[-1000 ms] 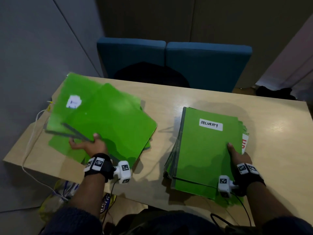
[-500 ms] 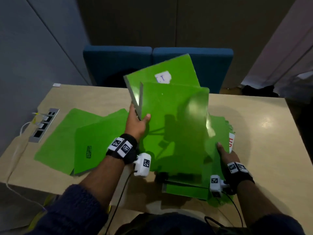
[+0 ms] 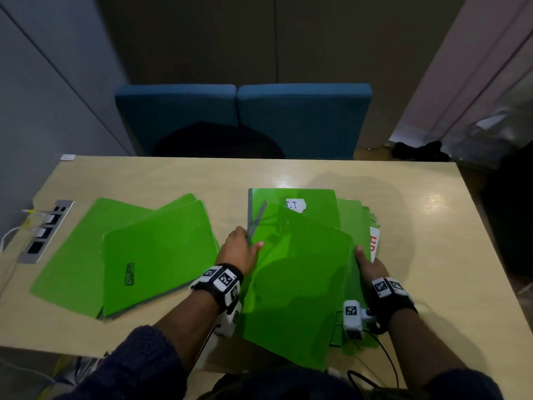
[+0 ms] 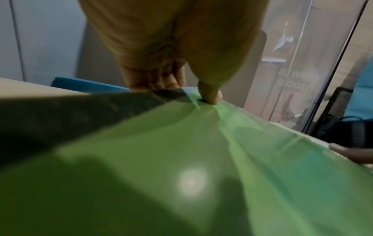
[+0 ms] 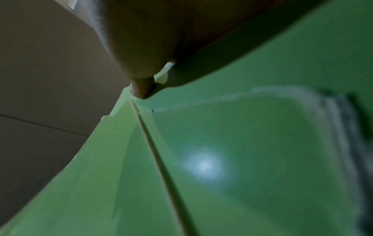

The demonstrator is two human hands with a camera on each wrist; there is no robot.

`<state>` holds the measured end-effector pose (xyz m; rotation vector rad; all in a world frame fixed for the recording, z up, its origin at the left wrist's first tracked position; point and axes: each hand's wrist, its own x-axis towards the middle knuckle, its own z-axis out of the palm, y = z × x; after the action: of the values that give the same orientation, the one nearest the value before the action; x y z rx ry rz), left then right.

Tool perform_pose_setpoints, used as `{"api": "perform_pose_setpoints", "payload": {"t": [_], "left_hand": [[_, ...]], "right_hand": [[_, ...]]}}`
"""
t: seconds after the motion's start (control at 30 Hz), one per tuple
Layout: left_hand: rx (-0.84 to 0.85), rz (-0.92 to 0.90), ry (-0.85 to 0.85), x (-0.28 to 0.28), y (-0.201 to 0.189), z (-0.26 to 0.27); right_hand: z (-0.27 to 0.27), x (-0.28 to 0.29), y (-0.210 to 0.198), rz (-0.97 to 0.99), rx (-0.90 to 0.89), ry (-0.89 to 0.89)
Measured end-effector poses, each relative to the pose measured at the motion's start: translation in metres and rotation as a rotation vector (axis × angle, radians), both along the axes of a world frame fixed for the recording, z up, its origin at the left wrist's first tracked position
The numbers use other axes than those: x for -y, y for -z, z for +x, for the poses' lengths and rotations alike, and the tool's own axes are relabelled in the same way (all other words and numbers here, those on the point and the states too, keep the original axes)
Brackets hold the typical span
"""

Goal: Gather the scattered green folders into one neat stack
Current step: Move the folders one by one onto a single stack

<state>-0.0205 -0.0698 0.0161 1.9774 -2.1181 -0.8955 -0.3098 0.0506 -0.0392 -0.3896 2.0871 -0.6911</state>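
From the head view, we see our left hand (image 3: 240, 249) gripping the left edge of 2 folders (image 3: 294, 272), thumb on top and fingers beneath, holding them tilted over the stack (image 3: 356, 217) on the right of the desk (image 3: 418, 226). Our right hand (image 3: 370, 267) sits at the stack's right edge, thumb against the side; how far its fingers curl we cannot tell. The held folders' long axis runs away from us, roughly in line with the stack, though the upper one is skewed to the right. The loose folders (image 3: 138, 249) lie fanned on the desk, well to the left of our left hand, which we judge the nearer one for fetching them.

From the left wrist, we see the thumb (image 4: 210, 94) pressed on a green cover (image 4: 181, 175), fingers curled below its edge.

From the right wrist, we see only a thumb tip (image 5: 142, 89) touching green folder edges (image 5: 141, 143); the rest of the hand is hidden.
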Motion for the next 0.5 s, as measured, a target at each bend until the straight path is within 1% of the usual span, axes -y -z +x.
{"api": "perform_pose_setpoints", "payload": {"t": [0.1,0.2,0.27,0.5], "left_hand": [[-0.217,-0.049,0.070,-0.002,-0.010,0.001],[-0.378,0.000,0.145,-0.004,-0.020,0.003],[-0.400,0.012,0.115,-0.001,-0.020,0.002],[-0.386,0.006,-0.168,0.029,0.004,0.005]], "right_hand": [[-0.003,0.004,0.003,0.001,0.002,0.012],[-0.004,0.007,-0.001,0.016,0.018,0.015],[-0.003,0.007,-0.001,0.024,0.017,0.001],[-0.001,0.003,-0.003,0.005,0.017,0.026]]}}
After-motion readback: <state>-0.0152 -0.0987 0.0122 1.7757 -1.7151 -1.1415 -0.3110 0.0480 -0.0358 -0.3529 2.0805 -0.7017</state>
